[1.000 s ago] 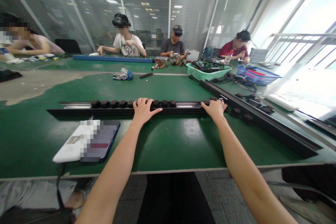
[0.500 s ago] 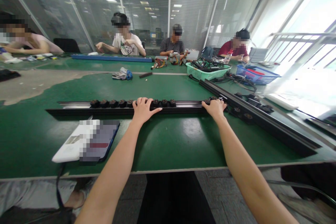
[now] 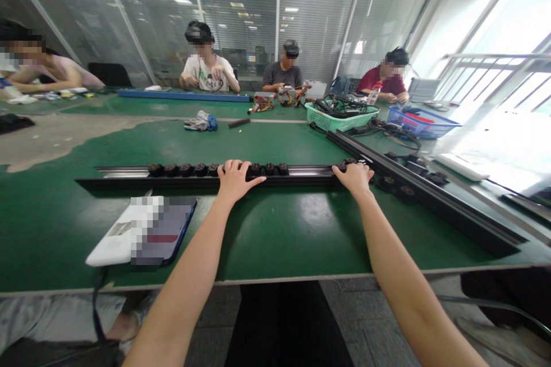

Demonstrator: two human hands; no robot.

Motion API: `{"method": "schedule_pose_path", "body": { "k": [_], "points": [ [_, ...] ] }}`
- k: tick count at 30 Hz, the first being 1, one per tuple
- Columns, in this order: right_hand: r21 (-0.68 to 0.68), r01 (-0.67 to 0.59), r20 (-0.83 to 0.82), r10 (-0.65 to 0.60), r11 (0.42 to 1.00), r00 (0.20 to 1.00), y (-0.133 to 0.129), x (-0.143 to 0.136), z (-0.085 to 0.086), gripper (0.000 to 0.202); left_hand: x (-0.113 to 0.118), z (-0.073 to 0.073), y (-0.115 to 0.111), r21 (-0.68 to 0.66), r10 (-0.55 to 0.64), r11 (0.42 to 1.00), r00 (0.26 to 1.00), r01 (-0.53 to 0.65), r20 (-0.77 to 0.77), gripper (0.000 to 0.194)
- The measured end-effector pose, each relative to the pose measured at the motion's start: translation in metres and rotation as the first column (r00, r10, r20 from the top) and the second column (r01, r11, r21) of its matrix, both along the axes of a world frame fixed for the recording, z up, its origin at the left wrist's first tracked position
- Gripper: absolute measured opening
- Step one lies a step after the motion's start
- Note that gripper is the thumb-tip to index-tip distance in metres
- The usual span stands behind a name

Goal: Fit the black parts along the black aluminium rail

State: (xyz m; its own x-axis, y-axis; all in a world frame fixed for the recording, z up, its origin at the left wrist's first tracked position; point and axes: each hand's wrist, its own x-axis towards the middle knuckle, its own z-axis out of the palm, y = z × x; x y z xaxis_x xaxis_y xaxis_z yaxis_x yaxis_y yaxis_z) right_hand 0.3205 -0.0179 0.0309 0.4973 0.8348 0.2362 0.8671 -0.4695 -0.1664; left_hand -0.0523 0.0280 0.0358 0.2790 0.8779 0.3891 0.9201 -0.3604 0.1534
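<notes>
A long black track rail lies crosswise on the green table, with a bright metal channel along its top. Several round black socket-like pieces sit in a row in that channel. Over the middle of the row, my left hand grips the rail from above, fingers curled over the far side and thumb stretched to the right. My right hand is closed over the rail's right end, where more dark round pieces partly show behind the fingers. What lies under both palms is hidden.
A second black rail runs diagonally at right, with loose round pieces beside it. Nearby are a green basket of cables and a blue basket. A phone and white device lie front left. Several people sit opposite.
My left hand and the rail look unmoved. The fingers of my right hand have shifted very slightly to the right. Across the table, a person in white has drawn their hands inward.
</notes>
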Motion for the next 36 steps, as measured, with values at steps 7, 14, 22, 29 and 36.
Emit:
{"method": "schedule_pose_path", "body": {
  "k": [7, 14, 22, 29, 36],
  "points": [
    [-0.025, 0.005, -0.023, -0.006, 1.0, 1.0, -0.0026, 0.003, 0.0049, 0.071, 0.0001, 0.0002, -0.0001, 0.008, -0.007, 1.0, 1.0, 0.007, 0.005, 0.069],
    [0.005, 0.023, -0.048, -0.023, 1.0, 0.999, -0.0017, 0.0055, 0.0058, 0.064, 0.0002, -0.0004, 0.0, 0.005, 0.002, 1.0, 1.0, -0.001, -0.01, 0.069],
    [0.036, 0.02, -0.026, -0.019, 0.999, 0.999, 0.0015, 0.0077, 0.0013, 0.061, 0.0006, 0.0008, -0.001, 0.01, 0.006, 1.0, 1.0, -0.006, -0.013, 0.069],
    [0.064, 0.026, -0.014, -0.026, 0.998, 1.0, 0.0017, 0.0101, -0.0007, 0.061, 0.0006, 0.0008, 0.0001, -0.002, 0.007, 1.0, 1.0, -0.007, -0.012, 0.069],
    [0.046, 0.036, -0.013, -0.036, 0.998, 0.999, 0.0007, 0.0092, 0.0005, 0.061, 0.0003, -0.0005, 0.001, 0.015, -0.003, 1.0, 1.0, 0.003, -0.004, 0.07]
  ]
}}
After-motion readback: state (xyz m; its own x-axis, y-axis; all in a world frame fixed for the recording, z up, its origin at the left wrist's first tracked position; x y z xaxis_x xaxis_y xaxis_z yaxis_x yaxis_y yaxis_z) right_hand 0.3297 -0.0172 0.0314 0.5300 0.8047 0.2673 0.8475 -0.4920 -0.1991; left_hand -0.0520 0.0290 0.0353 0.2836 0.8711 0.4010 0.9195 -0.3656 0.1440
